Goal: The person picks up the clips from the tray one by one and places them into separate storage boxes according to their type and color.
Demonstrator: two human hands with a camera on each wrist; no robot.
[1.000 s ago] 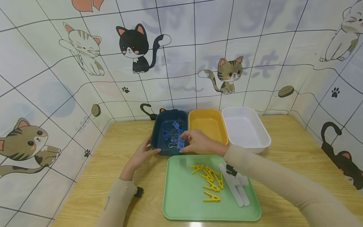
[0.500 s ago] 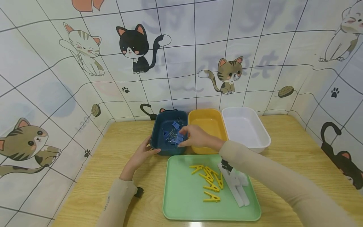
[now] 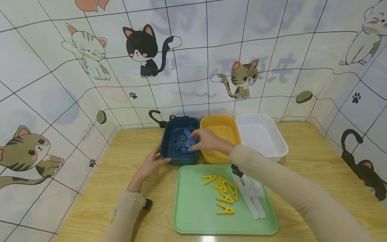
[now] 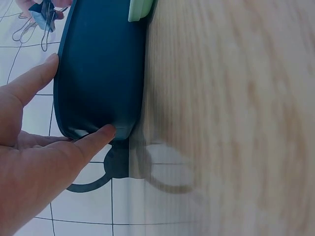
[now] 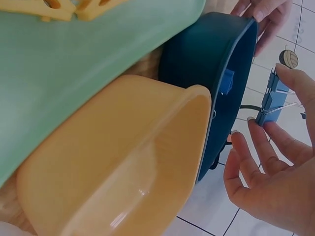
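Note:
My right hand (image 3: 208, 139) pinches a blue binder clip (image 5: 273, 97) between thumb and fingertips, over the right part of the dark blue bin (image 4: 101, 64). In the head view, several more blue binder clips (image 3: 176, 144) with wire handles lie in the bin, partly hidden by this hand. My left hand (image 3: 150, 163) holds the bin at its front left corner. In the left wrist view its thumb is at the rim and a fingertip lies against the outer wall.
A yellow bin (image 3: 225, 122) and a white bin (image 3: 260, 132) stand in a row beside the blue one. In front, a green tray (image 3: 193, 218) bears several yellow clothespins (image 3: 225, 209) and white plastic pieces (image 3: 251, 198). A printed cloth backdrop (image 3: 193, 67) rises behind.
My right hand has moved back and slightly left over the bin, carrying the binder clip. Another clip below it has come into sight. The left hand stays at the bin's corner.

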